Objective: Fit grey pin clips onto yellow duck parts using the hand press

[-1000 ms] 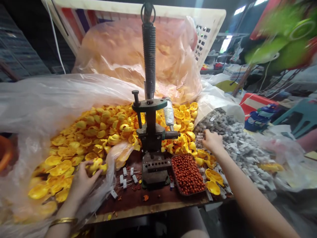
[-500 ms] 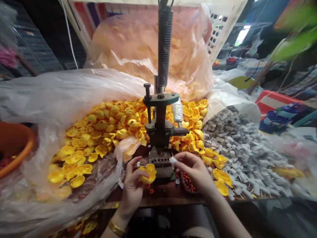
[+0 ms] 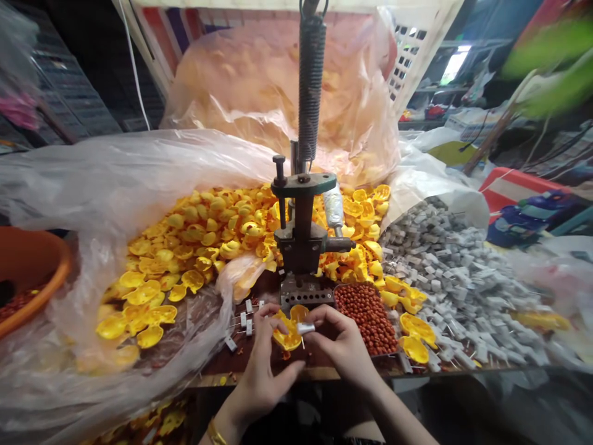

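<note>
In front of the press base [image 3: 306, 295], my left hand [image 3: 269, 364] holds a yellow plastic shell [image 3: 288, 334], its hollow side showing. The fingers are at the shell's left edge and the thumb is stretched out below it. My right hand [image 3: 341, 346] pinches a small white-grey block [image 3: 305, 328] with a thin metal pin pointing down. The block is at the right edge of the shell; whether they touch is hard to tell. A tray of small red-brown beads [image 3: 365, 315] lies just right of the press.
Yellow shells [image 3: 199, 228] are heaped behind and left of the press, grey-white blocks [image 3: 445, 272] at the right. Several white blocks [image 3: 249, 326] lie left of my hands. An orange basin [image 3: 55, 278] stands far left. A spring [image 3: 311, 86] rises above the press.
My right hand has moved left and down with the block, up to the shell, uncovering the bead tray. My left hand has shifted right with the shell and its thumb has stretched out.
</note>
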A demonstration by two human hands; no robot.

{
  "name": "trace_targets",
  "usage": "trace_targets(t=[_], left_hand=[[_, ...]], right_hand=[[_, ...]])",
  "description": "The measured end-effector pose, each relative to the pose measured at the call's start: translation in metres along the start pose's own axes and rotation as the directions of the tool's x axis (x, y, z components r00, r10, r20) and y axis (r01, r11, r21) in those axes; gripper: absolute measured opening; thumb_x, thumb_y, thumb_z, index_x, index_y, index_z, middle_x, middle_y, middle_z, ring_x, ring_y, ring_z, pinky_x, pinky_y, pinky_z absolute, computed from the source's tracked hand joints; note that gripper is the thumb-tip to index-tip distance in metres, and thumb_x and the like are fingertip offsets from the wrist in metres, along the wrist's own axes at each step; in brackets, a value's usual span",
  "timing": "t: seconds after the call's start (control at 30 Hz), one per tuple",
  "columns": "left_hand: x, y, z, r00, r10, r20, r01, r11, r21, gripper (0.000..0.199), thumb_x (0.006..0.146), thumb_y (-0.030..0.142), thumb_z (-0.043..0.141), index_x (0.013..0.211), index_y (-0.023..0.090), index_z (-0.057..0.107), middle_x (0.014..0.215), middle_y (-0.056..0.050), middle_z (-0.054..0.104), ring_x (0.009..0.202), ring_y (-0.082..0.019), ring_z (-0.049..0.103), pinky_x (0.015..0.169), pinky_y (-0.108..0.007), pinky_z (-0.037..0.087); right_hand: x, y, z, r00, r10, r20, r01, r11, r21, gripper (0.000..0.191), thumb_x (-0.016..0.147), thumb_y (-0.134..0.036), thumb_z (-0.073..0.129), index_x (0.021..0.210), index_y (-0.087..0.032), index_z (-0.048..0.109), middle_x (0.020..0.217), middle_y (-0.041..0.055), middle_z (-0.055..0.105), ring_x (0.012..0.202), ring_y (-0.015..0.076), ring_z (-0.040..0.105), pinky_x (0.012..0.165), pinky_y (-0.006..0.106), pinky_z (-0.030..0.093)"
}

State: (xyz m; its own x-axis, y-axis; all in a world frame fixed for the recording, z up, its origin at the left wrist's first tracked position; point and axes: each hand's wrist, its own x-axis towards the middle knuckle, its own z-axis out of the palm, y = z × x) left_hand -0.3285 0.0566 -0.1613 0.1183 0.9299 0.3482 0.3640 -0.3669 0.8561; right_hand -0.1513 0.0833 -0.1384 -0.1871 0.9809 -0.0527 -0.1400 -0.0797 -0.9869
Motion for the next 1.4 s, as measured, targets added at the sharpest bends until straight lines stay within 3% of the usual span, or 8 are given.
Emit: trace_targets(t=[0.13,0.33,0.67,0.8,0.87,1.03,1.23,1.4], left_hand=[[0.000,-0.003,-0.004,1.000,0.022,0.000,-0.022,0.998,0.060,0.017,0.081,0.014,0.058,0.095,0.024,0.056,0.132,-0.010,0.038,0.126,-0.028,0.043,0.102,-0.043,0.040],[0.003,-0.009,-0.001,0.959,0.264,-0.105,-0.238,0.948,0.210,0.064,0.080,0.005,0.058,0.135,0.029,0.038,0.115,-0.009,0.046,0.111,-0.023,0.050,0.096,-0.039,0.046],[0.005,-0.003,0.001,0.925,0.364,-0.110,-0.339,0.920,0.194,0.068,0.078,-0.004,0.052,0.137,0.026,0.040,0.108,-0.009,0.049,0.105,-0.019,0.053,0.088,-0.032,0.052],[0.007,-0.005,-0.004,0.950,0.280,-0.141,-0.249,0.947,0.200,0.043,0.077,0.003,0.062,0.112,0.028,0.065,0.108,-0.006,0.048,0.102,-0.017,0.055,0.088,-0.029,0.051],[0.008,-0.008,-0.004,0.959,0.174,-0.223,-0.146,0.980,0.137,0.028,0.074,0.011,0.070,0.097,0.027,0.071,0.108,-0.005,0.049,0.103,-0.018,0.056,0.090,-0.030,0.050],[0.012,-0.012,0.004,0.832,-0.443,-0.334,0.255,0.840,-0.479,0.029,0.062,0.028,0.081,0.090,0.022,0.074,0.114,-0.006,0.061,0.109,-0.021,0.059,0.094,-0.031,0.049],[0.017,-0.003,0.007,0.651,-0.752,-0.098,0.372,0.429,-0.823,0.043,0.044,0.024,0.091,0.084,0.015,0.077,0.093,-0.008,0.076,0.088,-0.018,0.069,0.082,-0.025,0.055],[0.021,0.006,0.008,0.663,-0.748,-0.028,0.362,0.353,-0.863,0.040,0.047,0.026,0.091,0.081,0.012,0.077,0.093,-0.009,0.077,0.082,-0.016,0.070,0.076,-0.021,0.057]], right_hand=[[-0.004,-0.001,-0.001,0.970,-0.225,-0.090,0.198,0.948,-0.248,0.014,0.081,-0.032,0.065,0.088,-0.019,0.069,0.078,0.0038,0.066,0.071,0.0162,0.061,0.066,0.027,0.050],[-0.010,0.015,0.010,0.824,-0.557,0.104,0.547,0.734,-0.402,0.014,0.083,-0.029,0.066,0.095,-0.025,0.071,0.094,0.0061,0.056,0.089,0.0190,0.057,0.076,0.030,0.051],[-0.013,0.022,0.014,0.642,-0.710,0.288,0.619,0.259,-0.741,0.027,0.088,-0.019,0.058,0.114,-0.024,0.063,0.107,0.0104,0.051,0.095,0.0214,0.049,0.078,0.034,0.047],[-0.009,0.019,-0.008,0.672,-0.620,0.404,0.550,0.054,-0.833,0.045,0.087,-0.010,0.047,0.131,-0.017,0.052,0.120,0.0165,0.050,0.102,0.0251,0.047,0.083,0.039,0.045],[0.001,0.018,-0.030,0.760,-0.576,0.300,0.401,0.053,-0.914,0.038,0.086,-0.009,0.047,0.121,-0.014,0.060,0.107,0.0151,0.056,0.094,0.0245,0.048,0.078,0.037,0.043],[0.032,0.014,-0.076,0.967,-0.254,0.009,0.008,-0.006,-1.000,0.012,0.085,-0.019,0.058,0.079,-0.017,0.069,0.092,0.0104,0.060,0.089,0.0273,0.049,0.072,0.037,0.037],[0.043,0.012,-0.084,0.976,-0.210,0.052,0.069,0.072,-0.995,0.012,0.085,-0.018,0.058,0.079,-0.019,0.068,0.091,0.0072,0.062,0.088,0.0245,0.051,0.073,0.034,0.037],[0.031,0.005,-0.059,0.954,-0.299,-0.008,0.110,0.374,-0.921,0.012,0.078,-0.006,0.054,0.074,-0.016,0.060,0.076,0.0056,0.063,0.075,0.0196,0.056,0.068,0.029,0.042]])
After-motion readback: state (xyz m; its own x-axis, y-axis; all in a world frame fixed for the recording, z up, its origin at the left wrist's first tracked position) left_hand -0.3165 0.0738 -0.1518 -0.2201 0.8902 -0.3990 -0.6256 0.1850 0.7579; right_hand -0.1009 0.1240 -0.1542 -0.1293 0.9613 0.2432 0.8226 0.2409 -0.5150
